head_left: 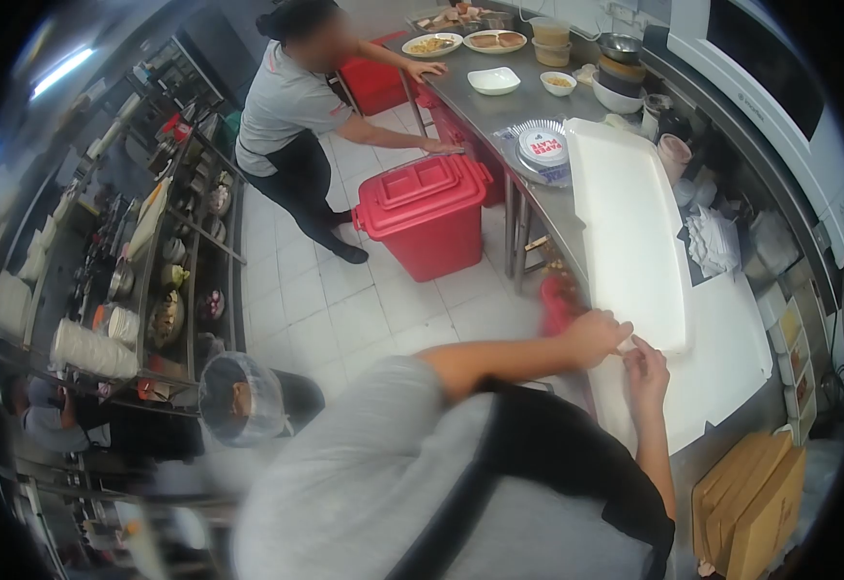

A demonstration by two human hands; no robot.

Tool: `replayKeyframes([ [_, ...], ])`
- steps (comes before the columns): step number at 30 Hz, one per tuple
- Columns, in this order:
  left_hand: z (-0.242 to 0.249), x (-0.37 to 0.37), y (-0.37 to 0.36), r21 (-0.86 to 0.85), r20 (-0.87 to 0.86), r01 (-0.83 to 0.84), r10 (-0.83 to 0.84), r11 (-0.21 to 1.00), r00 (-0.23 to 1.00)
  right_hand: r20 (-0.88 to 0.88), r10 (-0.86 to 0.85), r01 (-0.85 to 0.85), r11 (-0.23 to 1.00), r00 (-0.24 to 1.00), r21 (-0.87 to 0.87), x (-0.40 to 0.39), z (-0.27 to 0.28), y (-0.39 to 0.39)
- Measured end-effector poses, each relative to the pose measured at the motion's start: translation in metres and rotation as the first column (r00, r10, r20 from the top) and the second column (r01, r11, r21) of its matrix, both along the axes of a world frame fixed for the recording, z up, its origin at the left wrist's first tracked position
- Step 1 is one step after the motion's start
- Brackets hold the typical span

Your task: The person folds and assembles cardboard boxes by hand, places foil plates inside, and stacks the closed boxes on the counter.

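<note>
A long white cardboard tray [629, 208] with raised sides lies lengthwise on the steel counter. At its near left corner, my left hand [596, 338] is closed with its fingertips pinched on the tray's edge. Close beside it, my right hand [646, 369] pinches the same corner, fingertips almost touching those of the left. Under and to the right of the tray is a flat white cardboard sheet [726, 338] with notched edges. The small folds between my fingers are hard to make out.
Wrapped paper plates [543, 147], bowls [618, 92] and food plates [497, 41] stand farther along the counter. A co-worker [296, 106] reaches to a red lidded bin [427, 217]. Brown cardboard [745, 503] stands at lower right; a lined bin [248, 396] and shelving [166, 261] are left.
</note>
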State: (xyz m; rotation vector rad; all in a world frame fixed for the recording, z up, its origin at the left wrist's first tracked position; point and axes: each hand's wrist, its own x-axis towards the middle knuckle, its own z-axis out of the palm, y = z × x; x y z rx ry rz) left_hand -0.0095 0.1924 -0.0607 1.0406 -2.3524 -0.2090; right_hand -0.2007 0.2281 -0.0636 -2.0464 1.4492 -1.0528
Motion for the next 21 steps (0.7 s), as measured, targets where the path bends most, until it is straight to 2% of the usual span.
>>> replayKeyframes([
  [3, 0.005, -0.006, 0.002, -0.041, 0.109, 0.038, -0.033, 0.998, 0.993, 0.178, 0.008, -0.035, 0.988, 0.984, 0.153, 0.004, 0.006, -0.007],
  [6, 0.003, -0.008, 0.001, -0.098, 0.060, 0.072, -0.067, 0.993, 0.996, -0.014, -0.020, 0.022, 0.989, 1.000, 0.148, 0.009, 0.029, -0.010],
  [7, -0.001, -0.006, -0.003, -0.082, 0.110, 0.039, -0.030, 0.996, 0.994, -0.072, 0.001, 0.006, 0.995, 0.997, 0.100, 0.006, 0.034, -0.011],
  [10, 0.049, 0.015, 0.003, 0.012, -0.102, 0.105, -0.103, 0.994, 0.989, -0.246, 0.044, -0.065, 0.995, 0.968, -0.077, -0.027, 0.049, -0.006],
  [11, 0.055, 0.025, 0.006, -0.057, -0.135, 0.101, -0.108, 0.993, 0.985, -0.301, 0.051, -0.103, 0.981, 0.952, -0.161, -0.040, 0.059, -0.001],
  [13, 0.064, 0.043, 0.010, -0.196, -0.197, 0.087, -0.126, 0.977, 0.972, -0.322, -0.038, -0.045, 0.968, 0.946, -0.248, -0.069, 0.091, 0.017],
  [14, 0.058, 0.048, 0.011, -0.174, -0.139, 0.139, -0.164, 0.975, 0.977, -0.291, -0.244, 0.160, 0.945, 0.925, -0.285, -0.084, 0.095, 0.028],
  [16, 0.027, 0.058, 0.014, -0.115, -0.028, 0.250, -0.255, 0.961, 0.967, -0.479, -0.378, 0.394, 0.916, 0.792, -0.072, -0.143, 0.096, 0.036],
  [18, 0.009, 0.057, 0.019, -0.100, 0.033, 0.248, -0.246, 0.964, 0.969, -0.571, -0.483, 0.418, 0.873, 0.663, -0.252, -0.172, 0.079, 0.044],
  [20, -0.003, 0.050, 0.023, -0.071, 0.035, 0.217, -0.215, 0.974, 0.976, -0.462, -0.393, 0.384, 0.916, 0.795, -0.119, -0.116, 0.099, 0.054],
  [21, -0.007, 0.047, 0.021, -0.018, 0.047, 0.226, -0.224, 0.974, 0.973, -0.396, -0.274, 0.309, 0.951, 0.877, 0.027, -0.090, 0.098, 0.053],
])
